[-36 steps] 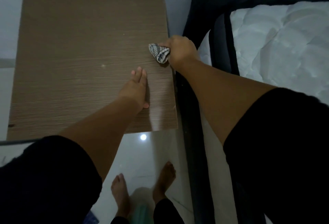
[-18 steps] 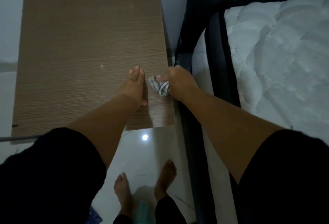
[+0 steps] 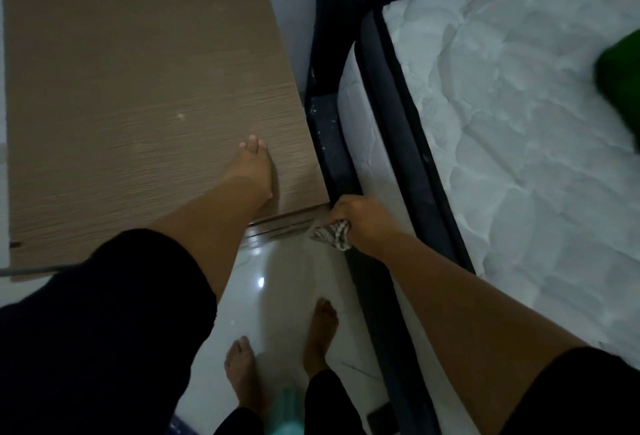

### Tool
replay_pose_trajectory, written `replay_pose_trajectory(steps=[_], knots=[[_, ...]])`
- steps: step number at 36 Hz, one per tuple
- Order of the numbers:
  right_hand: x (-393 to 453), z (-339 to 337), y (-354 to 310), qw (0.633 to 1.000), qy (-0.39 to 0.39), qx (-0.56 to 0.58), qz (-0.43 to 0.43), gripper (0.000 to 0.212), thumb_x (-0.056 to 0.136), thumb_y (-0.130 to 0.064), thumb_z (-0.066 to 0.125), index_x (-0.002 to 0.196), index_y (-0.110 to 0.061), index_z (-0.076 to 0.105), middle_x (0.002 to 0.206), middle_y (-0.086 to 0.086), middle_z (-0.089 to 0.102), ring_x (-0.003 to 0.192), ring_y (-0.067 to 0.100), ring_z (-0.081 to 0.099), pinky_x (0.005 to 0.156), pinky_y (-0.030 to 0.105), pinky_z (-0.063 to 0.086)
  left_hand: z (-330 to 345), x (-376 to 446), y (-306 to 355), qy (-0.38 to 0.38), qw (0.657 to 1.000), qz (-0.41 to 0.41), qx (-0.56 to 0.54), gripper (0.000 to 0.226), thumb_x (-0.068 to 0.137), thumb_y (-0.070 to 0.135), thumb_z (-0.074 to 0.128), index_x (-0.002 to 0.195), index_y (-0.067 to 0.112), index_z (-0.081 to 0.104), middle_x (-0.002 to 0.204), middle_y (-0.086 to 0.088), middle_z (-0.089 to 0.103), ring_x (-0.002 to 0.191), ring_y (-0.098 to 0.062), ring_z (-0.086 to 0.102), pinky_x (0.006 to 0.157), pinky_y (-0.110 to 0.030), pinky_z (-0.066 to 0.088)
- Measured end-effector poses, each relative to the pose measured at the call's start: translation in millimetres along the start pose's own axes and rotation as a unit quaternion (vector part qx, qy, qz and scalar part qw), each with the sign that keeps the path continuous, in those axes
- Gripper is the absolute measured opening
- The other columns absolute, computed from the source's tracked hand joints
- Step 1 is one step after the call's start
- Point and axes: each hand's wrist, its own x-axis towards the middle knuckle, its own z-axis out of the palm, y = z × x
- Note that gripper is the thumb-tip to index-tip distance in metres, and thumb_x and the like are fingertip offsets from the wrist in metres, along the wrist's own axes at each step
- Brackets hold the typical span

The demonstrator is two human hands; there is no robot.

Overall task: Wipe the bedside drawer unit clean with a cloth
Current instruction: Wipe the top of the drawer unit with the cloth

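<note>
Glossy floor (image 3: 277, 282) lay below the drawer unit (image 3: 138, 105); left hand (image 3: 251, 164) rested flat, fingers straight, right hand (image 3: 356, 218) clutched the cloth (image 3: 330, 232) at centre frame.

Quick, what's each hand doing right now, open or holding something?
Left hand: open, fingers straight, resting flat on the drawer unit.
Right hand: closed around the striped cloth at the unit's front right corner.

Brown wood-grain top on the drawer unit (image 3: 138, 88), fine horizontal streaks all over. Cloth (image 3: 330, 234) striped grey and white, checked-looking. White quilted mattress (image 3: 519, 123) with dark navy edging, dark bed frame (image 3: 332, 144). Glossy white floor tiles (image 3: 291, 282). Black sleeves (image 3: 104, 330). Bright green something (image 3: 620, 78) at far right.
</note>
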Motion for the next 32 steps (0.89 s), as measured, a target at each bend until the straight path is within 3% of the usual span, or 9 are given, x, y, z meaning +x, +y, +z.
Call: replay_pose_trajectory(steps=[4,7,9,14,19,23,26,29,32], knots=[[-20.6,3.2,0.8,0.976,0.144,0.128,0.103,0.026,0.083,0.003,0.060,0.103,-0.007,0.073,0.104,0.015,0.069,0.096,0.027,0.064,0.088,0.025,0.049,5.1,-15.8,-3.5,0.004,1.000,0.020,-0.007,0.093,0.086,0.020,0.068,0.151,0.000,0.004,0.160,-0.013,0.002,0.149,-0.028,0.007,0.120,-0.036,0.016],[-20.9,-8.7,1.6,0.946,0.201,0.187,0.171,0.022,0.083,0.001,0.061,0.100,-0.008,0.073,0.091,0.008,0.070,0.086,0.022,0.065,0.081,0.023,0.051,2.2,-17.8,-0.8,0.018,0.999,0.038,-0.031,0.083,0.089,0.026,0.064,0.151,0.005,0.014,0.160,-0.009,0.009,0.148,-0.027,0.010,0.119,-0.038,0.018],[-17.0,-19.4,1.0,0.915,0.233,0.261,0.204,0.020,0.086,-0.001,0.059,0.099,-0.008,0.072,0.083,0.006,0.066,0.080,0.021,0.063,0.077,0.029,0.054,-0.7,-14.8,2.2,0.042,0.997,0.058,-0.035,0.077,0.091,0.026,0.060,0.151,0.007,0.016,0.160,-0.006,0.010,0.149,-0.025,0.009,0.119,-0.039,0.017],[13.0,-25.6,11.6,0.816,0.293,0.424,0.262,0.022,0.092,-0.007,0.054,0.106,-0.012,0.070,0.093,0.011,0.063,0.088,0.027,0.061,0.079,0.031,0.051,-9.7,4.2,12.8,0.064,0.995,0.079,-0.015,0.078,0.094,0.024,0.056,0.154,0.010,0.008,0.162,-0.004,0.002,0.149,-0.025,0.005,0.120,-0.038,0.013],[55.3,-16.7,31.4,0.792,0.294,0.494,0.205,0.034,0.093,0.004,0.047,0.118,-0.010,0.066,0.107,0.017,0.067,0.086,0.028,0.063,0.064,0.025,0.054,-19.7,37.4,22.6,0.077,0.992,0.097,0.012,0.084,0.093,0.027,0.058,0.154,0.008,0.003,0.162,-0.006,-0.002,0.149,-0.027,0.003,0.120,-0.037,0.011],[91.4,-18.8,37.6,0.778,0.289,0.541,0.134,0.036,0.094,0.008,0.045,0.121,-0.007,0.063,0.102,0.008,0.067,0.083,0.018,0.065,0.066,0.018,0.058,-34.6,64.9,26.9,0.094,0.990,0.104,0.033,0.089,0.091,0.034,0.060,0.153,0.007,0.003,0.162,-0.006,-0.002,0.149,-0.027,0.005,0.120,-0.039,0.014],[118.2,-16.7,42.3,0.757,0.290,0.582,0.068,0.032,0.092,0.008,0.050,0.118,-0.003,0.065,0.101,0.007,0.069,0.086,0.017,0.069,0.068,0.016,0.058,-45.8,84.9,25.7,0.119,0.986,0.101,0.057,0.089,0.084,0.046,0.064,0.152,0.010,0.018,0.159,-0.008,0.019,0.144,-0.029,0.025,0.116,-0.041,0.026],[141.1,-7.4,48.0,0.771,0.285,0.568,0.047,0.040,0.089,0.015,0.043,0.113,-0.005,0.068,0.102,0.007,0.071,0.085,0.017,0.069,0.069,0.019,0.058,-52.0,94.3,26.0,0.126,0.982,0.098,0.105,0.085,0.078,0.054,0.066,0.146,0.013,0.035,0.148,-0.008,0.040,0.134,-0.030,0.041,0.110,-0.042,0.037],[160.3,2.0,48.7,0.793,0.291,0.535,0.025,0.049,0.084,0.017,0.039,0.105,-0.012,0.073,0.103,0.013,0.072,0.091,0.027,0.069,0.078,0.033,0.060,-54.6,96.3,27.4,0.150,0.972,0.101,0.150,0.082,0.080,0.055,0.064,0.144,0.012,0.038,0.144,-0.009,0.044,0.131,-0.030,0.043,0.108,-0.040,0.038]])
